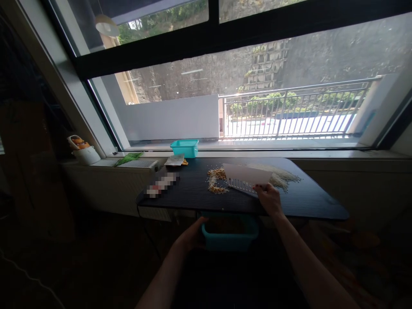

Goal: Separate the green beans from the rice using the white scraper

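My left hand (195, 234) grips the left side of a turquoise plastic bin (230, 242), held just below the table's front edge. The bin's inside is dark, and I cannot make out its contents. Over the tabletop, my right hand (270, 199) is closed on the lower right corner of a thin white sheet (246, 174). A row of slots (240, 185) runs along the sheet's lower edge. Left of the sheet lie scattered yellowish kernels (216, 174) mixed with pale grains. A spread of white grains (285, 177), rice-like, lies to its right, partly hidden behind it.
The dark table (309, 199) stands against a window sill. At its back left are a second turquoise bin (185, 148) and a paper packet (175, 160). A blurred-out item (162, 185) lies on the left. A white pot (86, 155) and green leaf-like thing (129, 159) sit beyond, by the radiator.
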The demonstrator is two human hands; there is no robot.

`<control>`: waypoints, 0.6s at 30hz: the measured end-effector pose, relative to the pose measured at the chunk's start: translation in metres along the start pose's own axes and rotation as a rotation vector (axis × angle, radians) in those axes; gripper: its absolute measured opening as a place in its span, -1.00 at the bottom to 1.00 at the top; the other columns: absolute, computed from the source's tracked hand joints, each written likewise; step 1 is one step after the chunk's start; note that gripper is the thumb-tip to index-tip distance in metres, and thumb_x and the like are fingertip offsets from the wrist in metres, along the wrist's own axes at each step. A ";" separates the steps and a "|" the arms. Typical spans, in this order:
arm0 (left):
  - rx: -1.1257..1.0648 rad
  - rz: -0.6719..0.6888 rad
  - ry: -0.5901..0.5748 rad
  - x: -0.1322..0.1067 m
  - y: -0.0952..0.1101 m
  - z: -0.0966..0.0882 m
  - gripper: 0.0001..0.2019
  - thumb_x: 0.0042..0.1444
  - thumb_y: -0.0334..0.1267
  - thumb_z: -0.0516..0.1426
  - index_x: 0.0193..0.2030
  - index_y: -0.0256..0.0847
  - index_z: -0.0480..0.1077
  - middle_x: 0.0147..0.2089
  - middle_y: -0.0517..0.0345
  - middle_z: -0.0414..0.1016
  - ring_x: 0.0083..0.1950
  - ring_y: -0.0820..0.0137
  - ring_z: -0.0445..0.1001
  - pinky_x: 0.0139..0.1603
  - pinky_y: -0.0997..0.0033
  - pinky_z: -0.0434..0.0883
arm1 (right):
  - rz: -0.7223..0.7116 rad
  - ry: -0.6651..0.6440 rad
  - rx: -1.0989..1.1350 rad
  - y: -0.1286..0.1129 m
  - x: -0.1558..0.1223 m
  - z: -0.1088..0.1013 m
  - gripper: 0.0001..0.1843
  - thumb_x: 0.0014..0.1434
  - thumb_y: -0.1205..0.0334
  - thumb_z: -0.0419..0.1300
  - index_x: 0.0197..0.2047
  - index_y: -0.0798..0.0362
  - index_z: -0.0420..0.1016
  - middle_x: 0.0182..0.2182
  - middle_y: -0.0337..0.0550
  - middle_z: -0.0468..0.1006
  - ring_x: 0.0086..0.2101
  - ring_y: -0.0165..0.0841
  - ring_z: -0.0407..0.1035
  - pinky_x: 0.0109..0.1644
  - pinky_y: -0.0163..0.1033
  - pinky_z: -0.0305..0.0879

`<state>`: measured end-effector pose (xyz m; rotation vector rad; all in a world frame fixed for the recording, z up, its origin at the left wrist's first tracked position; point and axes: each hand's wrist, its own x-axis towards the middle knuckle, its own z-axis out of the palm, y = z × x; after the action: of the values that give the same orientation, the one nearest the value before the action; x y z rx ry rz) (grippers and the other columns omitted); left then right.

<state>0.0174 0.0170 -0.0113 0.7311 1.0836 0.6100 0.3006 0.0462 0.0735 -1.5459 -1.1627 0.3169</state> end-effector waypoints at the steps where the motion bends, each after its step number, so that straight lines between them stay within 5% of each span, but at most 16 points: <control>1: 0.003 0.000 0.005 0.001 0.000 -0.002 -0.42 -0.15 0.16 0.15 -0.06 -0.20 0.36 -0.12 -0.02 0.47 -0.17 0.18 0.46 -0.27 0.19 0.44 | 0.003 0.009 0.001 0.001 0.000 0.000 -0.68 -0.11 -0.02 0.11 -0.48 0.08 0.44 -0.57 -0.15 0.49 -0.47 -0.27 0.35 -0.40 -0.23 0.17; 18: 0.011 0.013 -0.016 0.013 0.007 -0.004 -0.37 -0.23 0.22 0.17 -0.09 -0.17 0.36 -0.18 0.03 0.44 -0.17 0.19 0.44 -0.20 0.11 0.43 | -0.010 0.137 -0.116 0.001 -0.016 -0.005 -0.75 -0.10 -0.01 0.08 -0.51 0.00 0.36 -0.59 -0.12 0.46 -0.50 -0.23 0.31 -0.41 -0.20 0.14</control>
<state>0.0174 0.0322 -0.0148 0.7515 1.0684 0.6083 0.2970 0.0309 0.0681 -1.6354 -1.0970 0.1365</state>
